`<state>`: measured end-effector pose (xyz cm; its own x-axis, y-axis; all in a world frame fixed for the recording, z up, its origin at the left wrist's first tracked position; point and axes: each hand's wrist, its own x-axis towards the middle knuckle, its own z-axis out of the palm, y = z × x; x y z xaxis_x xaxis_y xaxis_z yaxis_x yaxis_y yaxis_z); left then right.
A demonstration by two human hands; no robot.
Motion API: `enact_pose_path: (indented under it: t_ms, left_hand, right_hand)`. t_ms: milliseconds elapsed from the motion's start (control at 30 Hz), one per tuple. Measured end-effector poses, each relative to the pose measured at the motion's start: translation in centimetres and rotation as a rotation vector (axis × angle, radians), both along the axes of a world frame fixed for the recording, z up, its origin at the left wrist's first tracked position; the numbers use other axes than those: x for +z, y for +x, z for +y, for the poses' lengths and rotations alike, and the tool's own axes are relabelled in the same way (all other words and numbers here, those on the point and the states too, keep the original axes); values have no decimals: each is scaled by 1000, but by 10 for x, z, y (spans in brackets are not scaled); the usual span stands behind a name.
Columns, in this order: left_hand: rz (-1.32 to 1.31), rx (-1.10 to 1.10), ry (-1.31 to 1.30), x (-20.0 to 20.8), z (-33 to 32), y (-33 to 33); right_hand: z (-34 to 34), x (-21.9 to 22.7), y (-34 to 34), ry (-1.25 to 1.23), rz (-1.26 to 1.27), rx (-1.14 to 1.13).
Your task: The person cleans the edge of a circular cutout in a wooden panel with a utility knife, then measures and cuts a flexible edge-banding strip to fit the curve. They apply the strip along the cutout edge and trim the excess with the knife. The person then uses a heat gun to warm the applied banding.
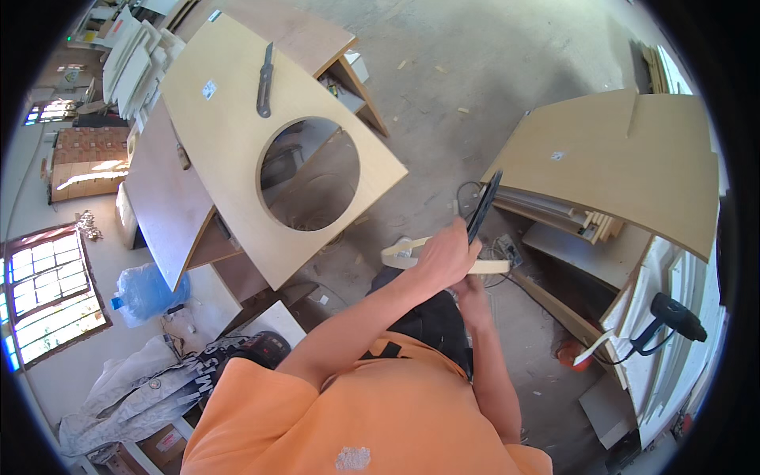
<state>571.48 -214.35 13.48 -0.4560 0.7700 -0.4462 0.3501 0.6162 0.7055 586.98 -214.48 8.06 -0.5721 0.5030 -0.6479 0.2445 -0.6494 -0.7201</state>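
Observation:
My left hand (447, 252) reaches across to the right, its fingers closed around the lower end of a long, thin black object (486, 204). The object points up and away; its exact kind does not show. Just below that hand is a pale curved strip (491, 267), bent back on itself toward the left. My right hand (473, 302) is under the strip's right part, fingers bent and seemingly gripping it, though they are partly hidden. Both hands are close together in front of my body.
At left, a pale board (229, 131) with a large round hole bears a utility knife (265, 83). A second board (625, 158) covers a stand at right. Near it are a black heat gun (673, 321) and an orange container (571, 355). A blue water jug (150, 294) lies left.

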Motion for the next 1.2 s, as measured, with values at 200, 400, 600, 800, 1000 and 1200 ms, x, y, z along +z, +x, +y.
enact_pose_path:
  t_ms: [200,400,600,800,1000,1200]
  left_hand:
    - [-166,218,217,38,93,-30]
    - [-154,427,393,39,199,-111]
    - [-368,578,476,73,269,-208]
    - [-153,582,530,110,311,-295]
    - [-283,773,629,130,332,-382]
    - [-262,959,534,109,348,-460]
  right_hand:
    - [134,49,-51,211,50,32]
    - [241,46,-158,744,-222,39]
    - [349,88,-267,1151,-424,298]
    - [405,116,-386,1063,-296,606]
    - [483,101,-492,845,-76,625]
    - [581,151,-600,658,-60,938]
